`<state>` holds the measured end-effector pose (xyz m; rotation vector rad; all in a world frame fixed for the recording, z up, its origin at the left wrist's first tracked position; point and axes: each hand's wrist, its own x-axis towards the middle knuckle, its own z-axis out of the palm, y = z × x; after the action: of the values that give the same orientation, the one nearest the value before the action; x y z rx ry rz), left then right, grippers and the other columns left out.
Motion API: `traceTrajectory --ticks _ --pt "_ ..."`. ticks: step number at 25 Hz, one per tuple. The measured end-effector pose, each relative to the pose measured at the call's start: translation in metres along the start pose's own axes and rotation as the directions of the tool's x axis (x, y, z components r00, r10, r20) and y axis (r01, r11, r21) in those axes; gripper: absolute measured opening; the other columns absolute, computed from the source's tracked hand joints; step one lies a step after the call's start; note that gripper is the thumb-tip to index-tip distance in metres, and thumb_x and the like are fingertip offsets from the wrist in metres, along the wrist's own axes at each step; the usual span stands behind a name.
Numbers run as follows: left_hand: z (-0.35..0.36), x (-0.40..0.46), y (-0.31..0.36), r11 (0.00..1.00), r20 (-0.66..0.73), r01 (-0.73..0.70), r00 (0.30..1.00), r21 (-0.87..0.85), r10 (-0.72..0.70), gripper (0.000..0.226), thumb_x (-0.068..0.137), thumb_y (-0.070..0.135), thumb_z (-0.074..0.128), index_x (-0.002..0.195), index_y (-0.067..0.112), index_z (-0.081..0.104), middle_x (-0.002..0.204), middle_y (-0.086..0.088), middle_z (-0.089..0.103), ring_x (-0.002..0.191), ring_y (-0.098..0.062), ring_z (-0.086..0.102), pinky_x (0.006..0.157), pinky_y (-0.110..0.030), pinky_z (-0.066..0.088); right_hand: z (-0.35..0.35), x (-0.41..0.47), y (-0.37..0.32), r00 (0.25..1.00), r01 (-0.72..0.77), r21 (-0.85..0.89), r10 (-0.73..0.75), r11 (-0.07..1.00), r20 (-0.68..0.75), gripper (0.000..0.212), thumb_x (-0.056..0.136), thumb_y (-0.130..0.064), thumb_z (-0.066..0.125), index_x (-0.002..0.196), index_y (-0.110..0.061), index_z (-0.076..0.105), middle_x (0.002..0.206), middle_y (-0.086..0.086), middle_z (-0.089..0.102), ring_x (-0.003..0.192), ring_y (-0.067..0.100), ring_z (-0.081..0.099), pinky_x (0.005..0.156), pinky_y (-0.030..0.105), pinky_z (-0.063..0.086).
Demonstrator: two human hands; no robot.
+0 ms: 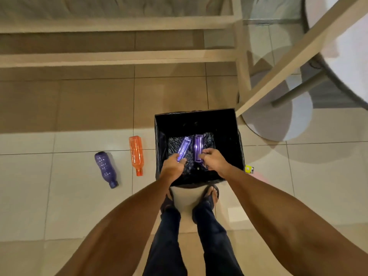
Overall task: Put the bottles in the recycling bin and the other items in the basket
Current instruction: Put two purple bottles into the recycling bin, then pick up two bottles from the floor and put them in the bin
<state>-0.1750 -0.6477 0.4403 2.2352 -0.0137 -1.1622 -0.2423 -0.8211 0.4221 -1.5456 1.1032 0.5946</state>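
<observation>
- Far left on the floor tiles (79,196): a dark purple bottle (106,168) lying on its side, cap toward me. Ribbed plastic, looks empty, so I judge it light, stiff, and ready to roll; best taken round the waist or the neck.
- Just right of it, apart: an orange bottle (136,153), also lying flat, cap toward me. Flat-sided body, so less likely to roll; smooth plastic, probably a little slippery. I'd take it at mid-body.
- My left hand (172,166) is over the recycling bin (238,136), fingers curled round the near end of a light purple bottle (183,148) that slants down into it.
- My right hand (214,159) is at the near end of a second purple bottle (198,147); fingers are curled there, but I cannot tell whether they clamp it or have let go.
- The bin is square, with a loose black liner; soft landing, little bounce expected.
- Just right of the bin: a small yellow item (249,168), partly hidden.
- Room: glossy tiles, a pale wooden frame (119,56) beyond, a round table base (278,124) at right. No basket in view.
</observation>
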Motion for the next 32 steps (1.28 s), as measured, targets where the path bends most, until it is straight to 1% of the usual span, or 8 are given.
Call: traceTrajectory --ticks 4,7,12,17,21,24,27,32 --pt "-0.034 -0.071 0.012 0.999 0.014 -0.032 0.999 0.003 0.032 0.042 0.103 0.030 0.052 0.140 0.011 0.050 0.111 -0.008 0.062 0.085 -0.014 0.056 0.073 -0.023 0.045 -0.007 -0.073 -0.016 0.998 0.059 0.059 -0.058 0.997 -0.017 0.036 0.095 -0.034 0.067 0.126 -0.020 0.058 0.108 0.014 0.070 0.095 0.030 0.068 0.091 0.047 0.055" --pt "-0.052 -0.109 0.016 0.996 0.001 -0.086 0.996 0.004 0.086 0.045 0.102 0.032 0.053 0.141 0.011 0.049 0.131 -0.013 0.062 0.106 -0.026 0.060 0.089 -0.030 0.044 0.001 -0.132 -0.022 0.995 0.102 0.121 -0.099 0.987 -0.032 0.037 0.100 -0.029 0.062 0.134 -0.016 0.054 0.115 0.019 0.067 0.095 0.029 0.064 0.096 0.051 0.052" --pt "-0.086 -0.139 0.009 0.995 -0.013 -0.103 0.995 -0.014 0.103 0.054 0.100 0.037 0.054 0.146 0.010 0.046 0.144 -0.011 0.054 0.129 -0.028 0.053 0.103 -0.033 0.041 0.029 -0.192 -0.023 0.987 0.150 0.157 -0.138 0.976 -0.085 0.038 0.101 -0.031 0.059 0.134 -0.013 0.055 0.087 0.004 0.058 0.078 0.017 0.056 0.071 0.033 0.048" --pt "-0.109 -0.161 0.005 0.990 -0.047 -0.140 0.989 0.024 0.141 0.051 0.100 0.037 0.053 0.142 0.007 0.050 0.139 -0.013 0.057 0.127 -0.030 0.054 0.104 -0.035 0.041 0.052 -0.232 -0.017 0.980 0.192 0.087 -0.188 0.977 -0.058 0.034 0.101 -0.031 0.059 0.130 -0.015 0.053 0.097 0.008 0.059 0.092 0.026 0.059 0.073 0.034 0.047" --pt "-0.113 -0.185 -0.012 0.987 -0.063 -0.155 0.986 0.035 0.157 0.050 0.100 0.037 0.054 0.139 0.006 0.052 0.137 -0.012 0.058 0.125 -0.029 0.055 0.104 -0.035 0.042 0.061 -0.253 -0.005 0.973 0.226 -0.003 -0.226 0.974 -0.046 0.030 0.102 -0.027 0.057 0.129 -0.015 0.054 0.090 0.004 0.056 0.080 0.019 0.051 0.062 0.026 0.042" --pt "-0.114 -0.207 -0.028 0.989 -0.104 -0.150 0.983 0.008 0.150 0.048 0.100 0.034 0.056 0.138 0.005 0.053 0.139 -0.013 0.058 0.127 -0.029 0.054 0.104 -0.033 0.040 0.061 -0.268 0.008 0.964 0.263 -0.050 -0.265 0.963 -0.035 0.032 0.102 -0.029 0.056 0.131 -0.016 0.053 0.092 0.006 0.054 0.081 0.022 0.048 0.063 0.031 0.039" --pt "-0.110 -0.237 -0.046 0.991 -0.141 -0.134 0.982 -0.027 0.129 0.049 0.100 0.033 0.055 0.141 0.006 0.051 0.143 -0.014 0.054 0.131 -0.029 0.051 0.106 -0.033 0.039 0.065 -0.289 0.021 0.949 0.311 -0.084 -0.314 0.947 -0.025 0.029 0.102 -0.028 0.056 0.129 -0.018 0.053 0.102 0.009 0.058 0.087 0.024 0.052 0.070 0.035 0.043" --pt "-0.104 -0.287 -0.092 0.991 -0.187 -0.129 0.975 -0.033 0.120 0.051 0.099 0.039 0.054 0.142 0.012 0.049 0.142 -0.013 0.055 0.125 -0.030 0.054 0.106 -0.039 0.044 0.085 -0.313 0.048 0.901 0.415 -0.073 -0.421 0.907 -0.101 0.042 0.100 -0.029 0.061 0.140 -0.017 0.053 0.129 0.010 0.061 0.113 0.027 0.062 0.097 0.046 0.053"
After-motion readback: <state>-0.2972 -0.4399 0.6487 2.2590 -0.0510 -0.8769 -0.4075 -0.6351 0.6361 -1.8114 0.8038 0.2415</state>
